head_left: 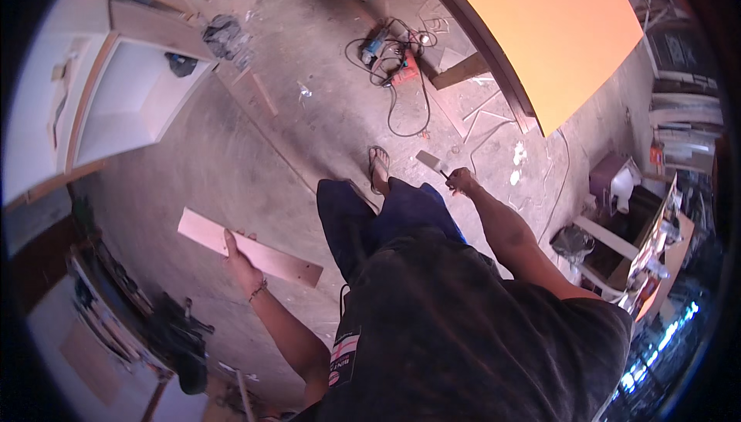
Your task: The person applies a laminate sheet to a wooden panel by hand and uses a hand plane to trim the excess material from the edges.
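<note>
The left hand [245,269] is closed around a flat wooden board [279,257], with the thumb across its upper face and the fingertips showing at its far edge. The board sticks out on both sides of this hand, its longer part slanting back toward the person's body, with small dark spots near that end. A bracelet [258,291] circles the left wrist.

The right hand [461,182] grips a scraper [429,161] by its dark handle; the wide, flat blade points forward and to the left of the fingers. The board and the scraper are well apart, with the person's legs and a sandaled foot [379,169] between the two hands.

Ahead of the right hand, a blue power tool [375,45] and a red power tool [404,71] lie on the concrete floor [231,152] among tangled black cable [390,113]. Thin wood strips [485,104] lie nearer to that hand, by a large orange panel [540,28]. To the right of the right hand are a purple box [607,176] and a dark plastic bag [573,243]. Beyond the left hand, forward and to its left, stands a white cabinet [127,98], with a crumpled gray bag [225,38] past it.
</note>
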Demonstrator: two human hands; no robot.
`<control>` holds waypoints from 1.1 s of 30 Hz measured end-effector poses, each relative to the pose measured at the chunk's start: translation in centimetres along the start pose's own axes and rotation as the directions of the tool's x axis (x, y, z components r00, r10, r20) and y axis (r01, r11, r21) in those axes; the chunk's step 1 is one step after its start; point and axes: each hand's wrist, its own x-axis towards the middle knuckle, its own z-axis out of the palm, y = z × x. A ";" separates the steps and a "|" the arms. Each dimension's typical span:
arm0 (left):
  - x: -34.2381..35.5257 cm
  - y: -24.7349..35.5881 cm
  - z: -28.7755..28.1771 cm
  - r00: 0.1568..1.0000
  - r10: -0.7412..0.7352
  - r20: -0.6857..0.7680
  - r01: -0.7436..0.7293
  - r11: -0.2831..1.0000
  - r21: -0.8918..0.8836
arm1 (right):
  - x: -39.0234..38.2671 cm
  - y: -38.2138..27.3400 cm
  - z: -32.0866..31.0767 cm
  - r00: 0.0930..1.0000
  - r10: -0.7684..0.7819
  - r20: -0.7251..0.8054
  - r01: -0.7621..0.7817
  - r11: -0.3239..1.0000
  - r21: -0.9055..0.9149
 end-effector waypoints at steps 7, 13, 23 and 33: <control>11.5 0.0 23.8 0.901 -0.129 0.415 0.103 0.991 0.084 | 0.1 -7.6 -6.5 0.889 0.368 -0.270 -0.366 0.929 0.061; 19.7 -11.7 33.6 0.736 -0.290 0.612 0.182 0.955 0.233 | 7.7 -8.0 -7.3 0.804 0.489 -0.338 -0.490 0.867 0.088; 27.3 -26.6 43.3 0.648 -0.397 0.651 0.220 0.915 0.339 | 26.5 2.2 -9.1 0.603 0.689 -0.403 -0.731 0.679 0.066; 34.4 -35.8 57.4 0.603 -0.310 0.735 0.038 0.931 0.362 | 40.5 10.5 -1.4 0.418 0.523 -0.742 -0.671 0.729 0.135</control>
